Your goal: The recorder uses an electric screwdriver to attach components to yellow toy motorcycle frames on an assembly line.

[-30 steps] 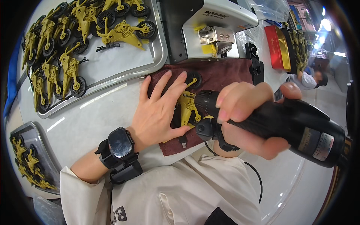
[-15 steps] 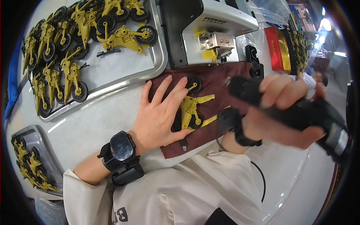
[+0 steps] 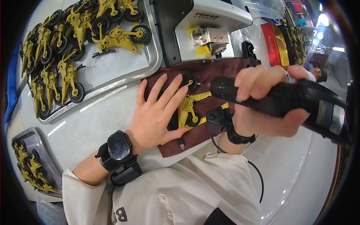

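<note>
My left hand (image 3: pixel 152 112) lies flat with fingers spread, partly over a yellow-and-black toy motorcycle (image 3: pixel 185 108) on a dark red cloth (image 3: pixel 225 69). The fingers hide part of the toy; its wheels and yellow frame show to their right. My right hand (image 3: pixel 258 116) is wrapped round a black electric screwdriver (image 3: pixel 285 98), held nearly level and pointing left. Its thin bit ends close to the hub of the far wheel (image 3: pixel 192 82); whether it touches, I cannot tell. A small dark piece (image 3: pixel 181 143) lies by my left thumb.
A large metal tray (image 3: pixel 101 98) at the far left holds many similar toy motorcycles. Nearer, a smaller tray (image 3: pixel 45 150) holds more yellow parts. Behind the cloth stands a grey machine (image 3: pixel 221 17), with a black bracket (image 3: pixel 250 52) and a red box (image 3: pixel 270 45) to its right.
My right hand has brought the screwdriver left and levelled it, its bit now close to the far wheel. My left hand stays spread on the toy. The view has shifted slightly.
</note>
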